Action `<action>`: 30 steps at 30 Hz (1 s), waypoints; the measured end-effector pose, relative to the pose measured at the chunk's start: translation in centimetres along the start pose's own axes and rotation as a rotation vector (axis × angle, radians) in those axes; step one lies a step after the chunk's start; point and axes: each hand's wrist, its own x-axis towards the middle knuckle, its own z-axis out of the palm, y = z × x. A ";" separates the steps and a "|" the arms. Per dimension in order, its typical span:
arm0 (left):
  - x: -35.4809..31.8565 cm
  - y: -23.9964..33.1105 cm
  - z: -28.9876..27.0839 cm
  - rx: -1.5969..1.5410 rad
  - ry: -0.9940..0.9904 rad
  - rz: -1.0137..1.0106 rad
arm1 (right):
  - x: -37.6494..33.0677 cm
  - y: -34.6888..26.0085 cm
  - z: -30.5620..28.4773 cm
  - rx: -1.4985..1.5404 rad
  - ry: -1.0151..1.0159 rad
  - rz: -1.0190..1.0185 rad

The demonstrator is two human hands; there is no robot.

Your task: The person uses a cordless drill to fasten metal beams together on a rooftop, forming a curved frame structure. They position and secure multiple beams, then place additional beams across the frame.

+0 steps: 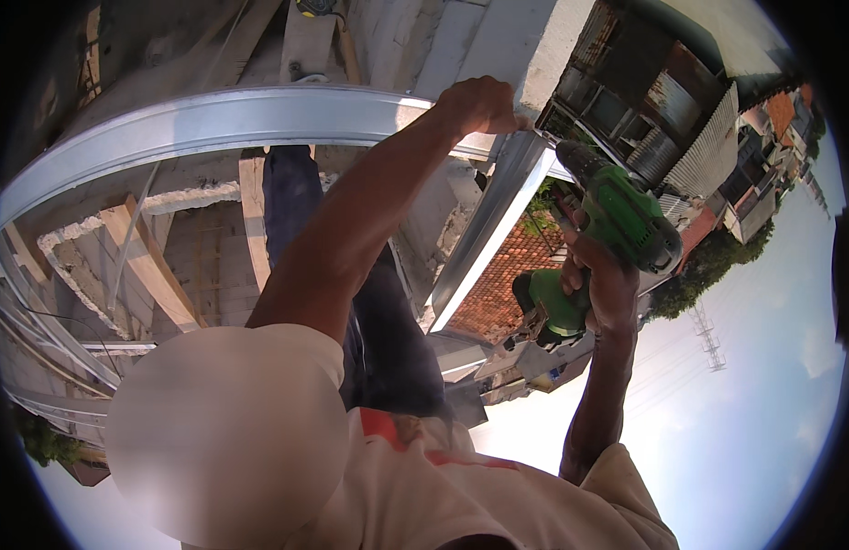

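Note:
My right hand [607,284] is wrapped round the grip of a green and black cordless drill [626,215], its chuck pointing up and left. The drill's tip reaches the corner where a long silver metal channel [259,119] meets a second metal channel [488,234] running down and left. At that corner, my left hand [484,105] is closed, thumb and fingers pinched together close to the drill's tip. Whatever is between those fingers is too small or hidden to tell. The drill's battery base [562,307] hangs below my right hand.
Wooden beams [149,261] and a rough broken concrete edge [140,206] lie below the long channel at left. A block wall [443,41] stands beyond it, with a tape measure [314,7] at the top. Far below on the right are rusty roofs [672,101] and orange tiles [516,275].

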 end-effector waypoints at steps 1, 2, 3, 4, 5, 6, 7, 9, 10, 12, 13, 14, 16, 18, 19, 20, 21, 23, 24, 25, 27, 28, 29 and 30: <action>0.0 0.0 0.0 0.018 -0.005 0.004 | -0.4 0.4 -0.4 0.031 0.004 -0.012; -0.2 0.3 -0.2 0.037 -0.012 0.012 | -0.8 0.8 -0.8 0.042 0.000 -0.027; -0.3 0.6 -0.5 0.052 -0.045 -0.002 | -1.2 1.3 -1.1 0.053 -0.005 -0.043; -0.4 0.8 -1.0 0.067 -0.079 -0.017 | -1.6 1.9 -1.4 0.065 -0.010 -0.058; -0.6 1.0 -1.2 0.083 -0.111 -0.034 | -1.9 2.7 -1.6 0.100 -0.013 -0.050; -0.9 0.9 -1.1 -0.002 -0.036 -0.013 | -2.2 3.7 -1.8 0.135 -0.016 -0.042; -1.4 0.8 -1.2 -0.087 0.038 0.008 | -2.4 4.4 -1.9 0.171 -0.021 -0.033; -2.1 -0.3 -0.8 -0.118 0.230 0.202 | -3.0 5.2 -1.7 0.216 -0.037 -0.014; -2.5 -1.0 -0.2 -0.065 0.346 0.377 | -3.2 5.6 -1.8 0.238 -0.044 -0.004; -3.1 -1.1 0.2 0.034 0.416 0.579 | -3.6 7.1 -2.0 0.230 -0.049 -0.012; -3.4 -1.0 0.5 0.083 0.377 0.602 | -3.6 7.8 -2.1 0.221 -0.050 -0.030; -3.7 -0.9 0.5 0.133 0.338 0.617 | -3.6 8.6 -2.2 0.212 -0.058 -0.048; -3.8 -0.5 0.3 0.183 0.332 0.598 | -3.5 9.6 -2.3 0.195 -0.071 -0.089; -3.8 -0.2 0.4 0.217 0.328 0.590 | -3.7 9.8 -2.1 0.199 -0.083 -0.081; -3.7 -0.2 0.4 0.230 0.325 0.591 | -3.6 10.0 -2.0 0.205 -0.098 -0.101; -3.7 -0.1 0.3 0.242 0.323 0.593 | -3.6 10.2 -1.9 0.211 -0.110 -0.119; -3.8 -0.1 0.3 0.251 0.325 0.594 | -3.4 10.9 -1.9 0.217 -0.130 -0.172; -3.9 0.1 0.4 0.267 0.327 0.598 | -3.2 11.2 -1.5 0.141 -0.112 -0.252; -3.8 0.0 0.5 0.270 0.329 0.589 | -3.0 11.2 -1.1 0.060 -0.072 -0.278; -3.8 0.0 0.6 0.272 0.330 0.581 | -2.8 11.1 -0.5 0.014 -0.041 -0.299; -3.8 -0.1 0.6 0.273 0.324 0.557 | -2.1 10.6 1.1 -0.048 0.008 -0.333; -3.9 -0.2 0.5 0.272 0.314 0.546 | -1.7 10.5 1.4 -0.094 0.010 -0.344; -3.8 -0.3 0.5 0.267 0.304 0.538 | -1.4 10.4 1.7 -0.142 0.016 -0.354; -3.7 -0.4 0.6 0.246 0.298 0.540 | -1.1 10.9 1.7 -0.222 0.003 -0.359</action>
